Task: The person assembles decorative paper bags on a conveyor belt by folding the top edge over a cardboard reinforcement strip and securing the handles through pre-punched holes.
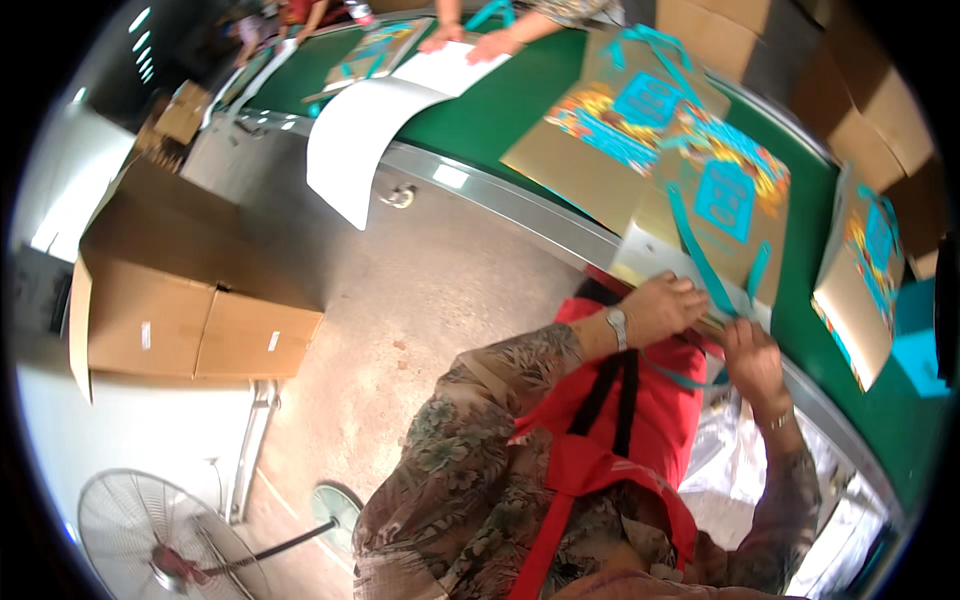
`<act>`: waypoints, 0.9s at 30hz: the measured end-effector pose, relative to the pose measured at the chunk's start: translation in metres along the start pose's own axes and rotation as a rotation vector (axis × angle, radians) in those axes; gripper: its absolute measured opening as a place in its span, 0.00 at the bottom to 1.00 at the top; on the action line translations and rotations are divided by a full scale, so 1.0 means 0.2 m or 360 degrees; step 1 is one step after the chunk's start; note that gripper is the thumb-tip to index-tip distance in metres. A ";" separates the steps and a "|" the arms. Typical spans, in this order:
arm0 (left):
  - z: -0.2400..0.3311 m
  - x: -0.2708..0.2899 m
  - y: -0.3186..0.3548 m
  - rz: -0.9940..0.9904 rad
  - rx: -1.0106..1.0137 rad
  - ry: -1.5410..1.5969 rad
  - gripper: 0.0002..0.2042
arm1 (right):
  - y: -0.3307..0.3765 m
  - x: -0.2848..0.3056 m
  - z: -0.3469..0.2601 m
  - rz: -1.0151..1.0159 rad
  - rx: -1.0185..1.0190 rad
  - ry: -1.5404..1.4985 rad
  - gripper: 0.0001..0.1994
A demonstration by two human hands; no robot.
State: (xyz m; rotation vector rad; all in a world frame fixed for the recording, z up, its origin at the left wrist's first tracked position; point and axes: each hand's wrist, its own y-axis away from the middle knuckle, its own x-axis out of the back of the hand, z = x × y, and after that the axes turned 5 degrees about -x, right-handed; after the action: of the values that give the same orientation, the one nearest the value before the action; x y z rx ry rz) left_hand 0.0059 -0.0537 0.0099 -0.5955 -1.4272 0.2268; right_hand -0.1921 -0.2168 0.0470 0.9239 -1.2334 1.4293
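Note:
A gold gift bag [765,195] with a teal panel and colourful print lies flat at the green table's near edge, in front of me. Teal ribbon [688,222] runs across it, and another loop hangs below my hands. My left hand [665,308], fingers curled, is closed on the bag's near edge beside a whitish strip. Just to the right, my right hand [755,365] pinches that same edge where the ribbon passes. The fingertips of both hands are partly hidden, so the exact grip on bag or ribbon is unclear.
More gold bags [590,150] lie beyond, and another bag [862,285] is at the right. Across the green table [465,130], another person's hands [470,45] press a white sheet [360,130]. Open cartons [255,335] and a fan [165,545] stand left.

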 end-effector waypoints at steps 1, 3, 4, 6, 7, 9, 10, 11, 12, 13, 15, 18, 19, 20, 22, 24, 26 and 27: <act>-0.01 0.03 0.02 0.0004 0.0040 -0.0023 0.21 | 0.02 0.02 0.00 0.0011 -0.0047 0.0034 0.09; -0.04 0.09 0.10 0.0177 0.0094 -0.0156 0.17 | 0.07 0.05 0.00 0.0085 -0.0157 -0.0011 0.10; -0.05 0.11 0.15 0.0268 0.0093 -0.0250 0.17 | 0.10 0.05 0.00 0.0137 -0.0245 -0.0072 0.10; -0.08 0.16 0.24 0.0227 0.0130 -0.0187 0.16 | 0.16 0.03 -0.02 0.0222 -0.0345 -0.0153 0.13; -0.10 0.18 0.27 0.0249 0.0144 -0.0122 0.15 | 0.19 0.02 -0.03 0.0167 -0.0416 -0.0157 0.14; -0.11 0.22 0.31 0.0195 0.0113 0.0000 0.14 | 0.24 0.00 -0.06 0.0115 -0.0438 -0.0191 0.14; -0.11 0.23 0.33 0.0183 0.0062 0.0117 0.12 | 0.26 0.00 -0.07 0.0096 -0.0410 -0.0225 0.13; -0.10 0.25 0.34 0.0182 0.0068 0.0124 0.12 | 0.29 0.01 -0.07 0.0058 -0.0427 -0.0306 0.12; -0.09 0.27 0.35 0.0333 0.0167 0.0416 0.11 | 0.30 0.03 -0.08 0.0053 -0.0423 -0.0308 0.12; -0.08 0.28 0.35 0.0516 0.0239 0.0711 0.11 | 0.32 0.06 -0.09 0.0118 -0.0416 -0.0387 0.12; -0.06 0.31 0.35 0.0500 0.0311 0.0893 0.10 | 0.33 0.13 -0.11 0.0174 -0.0404 -0.0478 0.11; -0.06 0.32 0.35 0.0572 0.0491 0.1282 0.08 | 0.29 0.23 -0.09 0.0155 -0.0447 -0.0404 0.09; -0.07 0.31 0.35 0.0644 0.0582 0.1485 0.07 | 0.26 0.25 -0.07 0.0143 -0.0448 -0.0400 0.07; -0.08 0.30 0.35 0.0615 0.0626 0.1501 0.07 | 0.23 0.28 -0.05 0.0091 -0.0439 -0.0444 0.05; -0.12 0.25 0.34 0.0462 0.0962 0.1744 0.07 | 0.16 0.30 0.00 0.0155 -0.0313 -0.0274 0.05; -0.16 0.19 0.33 0.0395 0.1195 0.1866 0.10 | 0.10 0.29 0.07 -0.0198 -0.0445 -0.0542 0.14; -0.18 0.12 0.33 0.0398 0.1298 0.1752 0.11 | 0.06 0.25 0.12 -0.0156 -0.0454 -0.0552 0.08; -0.21 0.10 0.33 0.0471 0.1204 0.1667 0.12 | 0.05 0.23 0.14 -0.0185 -0.0439 -0.0446 0.08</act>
State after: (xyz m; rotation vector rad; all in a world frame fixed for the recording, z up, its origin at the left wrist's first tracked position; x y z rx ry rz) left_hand 0.0624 0.0012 -0.0088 -0.2038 -0.1811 0.5561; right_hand -0.2128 -0.2353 0.0946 1.0076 -1.5143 1.0305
